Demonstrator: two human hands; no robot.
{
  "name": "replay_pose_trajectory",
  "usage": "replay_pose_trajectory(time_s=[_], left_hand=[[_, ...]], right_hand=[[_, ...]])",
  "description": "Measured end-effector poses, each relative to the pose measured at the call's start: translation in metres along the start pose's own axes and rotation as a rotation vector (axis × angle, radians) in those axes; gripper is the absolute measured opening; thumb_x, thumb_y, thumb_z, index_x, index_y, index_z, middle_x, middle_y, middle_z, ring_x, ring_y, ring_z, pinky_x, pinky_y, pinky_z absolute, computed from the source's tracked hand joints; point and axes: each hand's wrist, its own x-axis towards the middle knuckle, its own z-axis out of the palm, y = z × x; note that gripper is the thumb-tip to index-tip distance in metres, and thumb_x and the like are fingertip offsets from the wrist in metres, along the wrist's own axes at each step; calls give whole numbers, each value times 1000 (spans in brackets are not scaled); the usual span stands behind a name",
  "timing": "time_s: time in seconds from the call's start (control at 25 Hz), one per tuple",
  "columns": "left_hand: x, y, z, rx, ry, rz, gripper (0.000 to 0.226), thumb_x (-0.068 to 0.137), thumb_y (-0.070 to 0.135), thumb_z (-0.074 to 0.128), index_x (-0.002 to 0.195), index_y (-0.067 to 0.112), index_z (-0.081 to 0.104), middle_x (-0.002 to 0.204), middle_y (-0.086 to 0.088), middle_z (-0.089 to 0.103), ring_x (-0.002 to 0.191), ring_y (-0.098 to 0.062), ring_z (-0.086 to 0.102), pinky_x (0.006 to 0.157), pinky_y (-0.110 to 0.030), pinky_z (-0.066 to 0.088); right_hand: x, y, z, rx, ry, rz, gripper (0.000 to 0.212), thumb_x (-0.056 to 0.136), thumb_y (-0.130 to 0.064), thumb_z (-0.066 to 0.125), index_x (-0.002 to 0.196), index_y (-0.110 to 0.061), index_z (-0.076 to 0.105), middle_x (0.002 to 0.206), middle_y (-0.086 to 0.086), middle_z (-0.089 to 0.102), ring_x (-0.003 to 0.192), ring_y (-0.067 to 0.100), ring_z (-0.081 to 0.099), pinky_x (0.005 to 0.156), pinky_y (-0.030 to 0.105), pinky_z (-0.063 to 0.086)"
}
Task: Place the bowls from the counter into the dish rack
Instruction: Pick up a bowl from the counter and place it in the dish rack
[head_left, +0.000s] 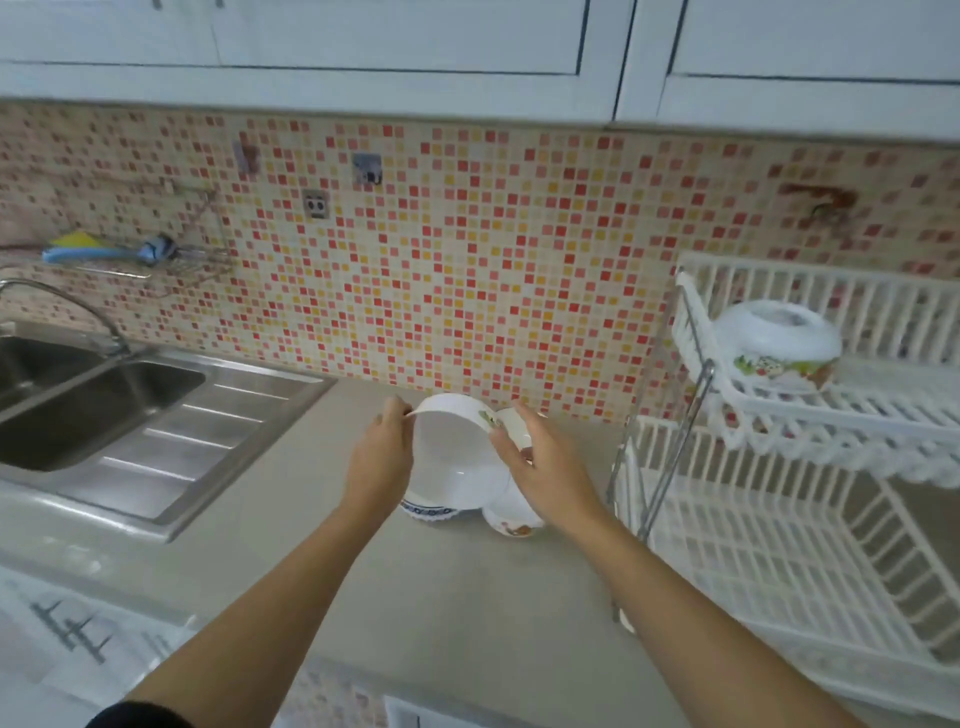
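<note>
**Both hands on a white bowl, rack waiting to the right**

A grey counter (270, 525) runs under a red-and-yellow mosaic wall, with white cabinets above.

The left hand (376, 457) pinches the near-left rim of a white bowl (457, 452), thumb over the edge; the right hand (540, 467) cups the opposite side, fingers spread along its wall. The bowl is tilted, its inside facing the camera, and appears raised off the others. Just beneath the palms sit more bowls: one with a blue-patterned base (428, 512) under the left hand, a small one with an orange motif (511, 519) under the right wrist, and another partly hidden behind the right fingers (511, 423).

Well to the right of the right hand stands the white two-tier dish rack (779, 519); an upturned floral bowl (776, 338) already rests on its upper tier. Far to the left of the left hand is the steel sink (130, 410).

To do the step well, I judge the grip should stay on opposite rims, the bowl lifted clear of its neighbours before swinging right, then turned mouth-down and set beside the one in the rack without knocking it.

No brand, label or writing is readable; the frame is slightly blurred.
</note>
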Motion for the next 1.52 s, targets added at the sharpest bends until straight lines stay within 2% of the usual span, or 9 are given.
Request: replay_pose_trajectory(time_s=[0.16, 0.32, 0.52, 0.6, 0.76, 0.96, 1.08, 1.32, 1.52], left_hand=[[9, 92, -23, -391, 191, 127, 7, 100, 13, 36, 96, 13, 41, 76, 5, 53, 68, -14, 51, 54, -18, 38], [17, 186, -37, -673, 320, 270, 8, 99, 15, 43, 105, 10, 41, 84, 5, 53, 71, -3, 51, 53, -3, 42], [29, 264, -34, -862, 20, 497, 36, 81, 24, 41, 116, 16, 41, 107, 11, 53, 93, 11, 55, 73, -8, 47], [37, 290, -25, -888, -100, 531, 42, 80, 29, 39, 119, 13, 45, 113, 4, 58, 100, 2, 56, 78, -13, 45], [48, 332, 9, -657, -245, 532, 68, 84, 62, 43, 136, 19, 33, 124, -3, 56, 99, -13, 60, 75, -20, 46], [62, 348, 65, -473, -390, 463, 87, 71, 66, 65, 140, 25, 33, 130, 0, 56, 110, -18, 62, 92, -38, 54], [71, 348, 87, -353, -455, 414, 85, 71, 55, 72, 139, 20, 34, 132, -5, 54, 109, -22, 61, 89, -36, 55], [80, 344, 115, -131, -529, 375, 92, 65, 44, 82, 135, 16, 30, 135, -7, 48, 108, -22, 54, 77, -27, 47], [84, 349, 122, 131, -598, 418, 102, 65, 54, 77, 144, 25, 20, 143, -11, 41, 120, -31, 51, 97, -39, 47]], right_hand=[[2, -39, -94, 151, -35, -15, 61, 93, -60, 19, 149, -36, 19, 154, -13, 28, 141, 9, 27, 110, 29, 20], [-10, -72, -185, 307, 136, -242, 50, 97, -49, 27, 146, -39, 25, 136, -25, 32, 120, -9, 26, 97, 16, 24], [-10, -55, -280, 273, 382, -457, 34, 98, -39, 41, 124, -22, 55, 83, -22, 54, 68, -10, 52, 62, 5, 39], [-5, -32, -313, 201, 413, -488, 31, 96, -36, 47, 121, -21, 57, 81, -18, 50, 63, -8, 54, 58, 6, 40], [12, 18, -345, 8, 470, -484, 29, 85, -38, 65, 112, -31, 58, 112, -7, 54, 102, 13, 57, 88, 32, 50], [38, 80, -363, 19, 302, -140, 92, 68, -61, 70, 144, -27, 30, 147, 3, 39, 128, 21, 47, 103, 43, 46], [49, 108, -362, -71, 147, 71, 96, 69, -61, 69, 146, -22, 26, 149, 6, 40, 125, 25, 51, 100, 41, 48], [55, 136, -347, -99, 87, 62, 89, 62, -55, 80, 138, -23, 43, 136, -4, 52, 112, 19, 58, 91, 35, 53], [58, 143, -347, -171, -1, 112, 81, 65, -52, 79, 133, -23, 47, 133, -2, 54, 104, 16, 54, 84, 29, 44]])
